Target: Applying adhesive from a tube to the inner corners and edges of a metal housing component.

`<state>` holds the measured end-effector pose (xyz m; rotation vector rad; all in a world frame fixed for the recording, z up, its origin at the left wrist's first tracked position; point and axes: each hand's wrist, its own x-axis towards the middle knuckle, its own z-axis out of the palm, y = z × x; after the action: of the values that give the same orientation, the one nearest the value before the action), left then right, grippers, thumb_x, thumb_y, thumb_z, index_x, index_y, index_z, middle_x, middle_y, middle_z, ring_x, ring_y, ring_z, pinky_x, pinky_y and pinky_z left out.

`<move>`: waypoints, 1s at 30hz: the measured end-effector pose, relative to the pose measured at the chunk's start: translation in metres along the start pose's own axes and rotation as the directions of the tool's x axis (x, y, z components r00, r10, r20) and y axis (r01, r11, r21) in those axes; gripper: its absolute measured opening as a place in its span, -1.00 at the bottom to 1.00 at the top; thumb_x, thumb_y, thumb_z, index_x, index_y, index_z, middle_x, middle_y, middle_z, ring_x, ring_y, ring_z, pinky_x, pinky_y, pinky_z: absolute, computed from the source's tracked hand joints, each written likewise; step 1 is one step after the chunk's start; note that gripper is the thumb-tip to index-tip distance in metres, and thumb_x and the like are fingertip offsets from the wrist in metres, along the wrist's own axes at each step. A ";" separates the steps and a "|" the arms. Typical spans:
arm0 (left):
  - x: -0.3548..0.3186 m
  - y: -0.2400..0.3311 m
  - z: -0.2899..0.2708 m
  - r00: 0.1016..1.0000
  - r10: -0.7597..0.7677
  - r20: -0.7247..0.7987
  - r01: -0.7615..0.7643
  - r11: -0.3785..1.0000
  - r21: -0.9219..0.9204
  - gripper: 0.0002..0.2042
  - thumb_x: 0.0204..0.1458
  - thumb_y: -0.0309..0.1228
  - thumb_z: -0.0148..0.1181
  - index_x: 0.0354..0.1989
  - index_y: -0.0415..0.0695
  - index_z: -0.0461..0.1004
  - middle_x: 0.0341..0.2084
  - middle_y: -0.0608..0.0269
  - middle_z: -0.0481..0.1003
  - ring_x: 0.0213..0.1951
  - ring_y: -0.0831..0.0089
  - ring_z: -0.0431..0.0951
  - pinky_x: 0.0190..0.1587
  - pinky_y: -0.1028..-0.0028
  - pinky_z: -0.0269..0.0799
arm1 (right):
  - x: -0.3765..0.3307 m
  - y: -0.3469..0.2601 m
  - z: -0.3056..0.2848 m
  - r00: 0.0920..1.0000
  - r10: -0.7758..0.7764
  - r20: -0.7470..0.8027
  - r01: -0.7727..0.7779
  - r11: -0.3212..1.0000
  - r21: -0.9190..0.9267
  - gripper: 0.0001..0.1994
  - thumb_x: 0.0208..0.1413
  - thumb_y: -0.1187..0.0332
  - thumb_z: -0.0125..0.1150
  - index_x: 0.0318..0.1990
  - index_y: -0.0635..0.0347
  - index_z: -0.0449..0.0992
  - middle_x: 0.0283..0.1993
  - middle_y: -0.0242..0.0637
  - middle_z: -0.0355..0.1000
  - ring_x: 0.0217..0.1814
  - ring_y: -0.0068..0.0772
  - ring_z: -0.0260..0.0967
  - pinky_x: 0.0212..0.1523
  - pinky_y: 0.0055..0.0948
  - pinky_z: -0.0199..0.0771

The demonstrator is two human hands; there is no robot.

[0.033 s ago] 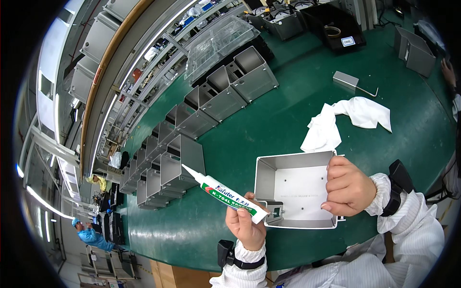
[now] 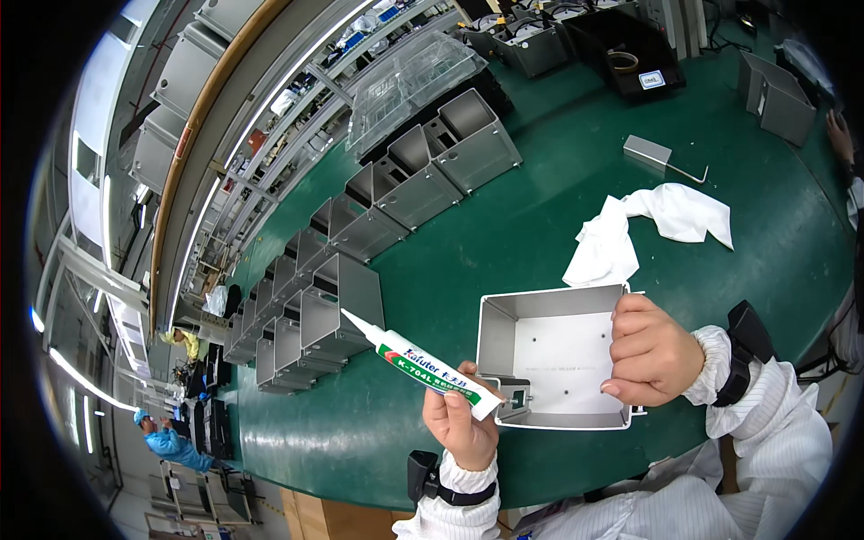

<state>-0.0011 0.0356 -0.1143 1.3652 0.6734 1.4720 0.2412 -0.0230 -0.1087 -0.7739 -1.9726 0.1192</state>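
My left hand (image 2: pixel 463 428) is closed round a white and green glue tube (image 2: pixel 409 362) with a long pointed nozzle. That nozzle points up and left, away from the box. In front of me an open grey metal box (image 2: pixel 497 333) shows its pale inside, with a few small holes in the floor. A small bracket with a cut-out sits at its lower left corner, close to my left fingers. My right hand (image 2: pixel 650 353) grips the box's right wall, fingers curled over the rim. Whether my left fingers also touch the box I cannot tell.
Several similar grey metal boxes (image 2: pixel 418 187) stand in rows at the left. Beyond the box lies a white cloth (image 2: pixel 605 245), with a small metal block (image 2: pixel 647 151) and a hex key (image 2: pixel 691 173) farther off. A black bin (image 2: pixel 630 83) holds a tape roll.
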 end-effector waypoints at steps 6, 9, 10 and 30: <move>-0.001 -0.001 0.001 0.999 -0.020 -0.041 0.019 1.000 -0.014 -0.70 0.32 -0.18 -0.06 -0.34 -0.18 0.30 -0.69 0.21 0.39 -0.64 0.48 0.40 0.14 0.25 0.19 | 0.000 -0.001 0.000 1.000 -0.002 -0.012 0.002 1.000 -0.005 -0.72 -0.05 0.41 0.35 -0.69 0.18 0.40 -0.70 -0.42 0.20 -0.55 -0.35 0.13 -0.28 -0.34 0.17; -0.002 -0.002 0.000 0.999 -0.021 -0.043 0.020 0.999 -0.027 -0.71 0.32 -0.21 -0.07 -0.33 -0.18 0.30 -0.69 0.20 0.40 -0.63 0.47 0.41 0.13 0.25 0.21 | 0.000 -0.001 0.000 1.000 -0.004 -0.011 0.004 1.000 -0.004 -0.72 -0.04 0.42 0.34 -0.69 0.19 0.40 -0.71 -0.41 0.20 -0.55 -0.35 0.13 -0.28 -0.34 0.18; -0.001 -0.002 0.000 0.999 -0.021 -0.045 0.020 0.999 -0.032 -0.72 0.32 -0.21 -0.07 -0.33 -0.19 0.30 -0.68 0.19 0.40 -0.63 0.47 0.41 0.12 0.25 0.22 | 0.000 -0.001 0.000 1.000 -0.002 -0.012 0.002 1.000 -0.002 -0.72 -0.03 0.42 0.34 -0.69 0.19 0.40 -0.71 -0.41 0.19 -0.55 -0.35 0.13 -0.28 -0.34 0.18; 0.002 -0.005 -0.006 0.999 0.049 0.010 -0.049 0.999 -0.010 -0.69 0.30 -0.19 -0.05 -0.37 -0.19 0.32 -0.71 0.22 0.38 -0.64 0.45 0.42 0.13 0.23 0.21 | -0.002 0.000 0.004 0.998 -0.007 -0.061 0.008 1.000 0.023 -0.67 0.00 0.39 0.33 -0.70 0.16 0.32 -0.69 -0.44 0.18 -0.53 -0.36 0.11 -0.30 -0.34 0.15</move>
<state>-0.0047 0.0409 -0.1192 1.3898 0.6293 1.5043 0.2386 -0.0233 -0.1121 -0.7463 -1.9131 0.1130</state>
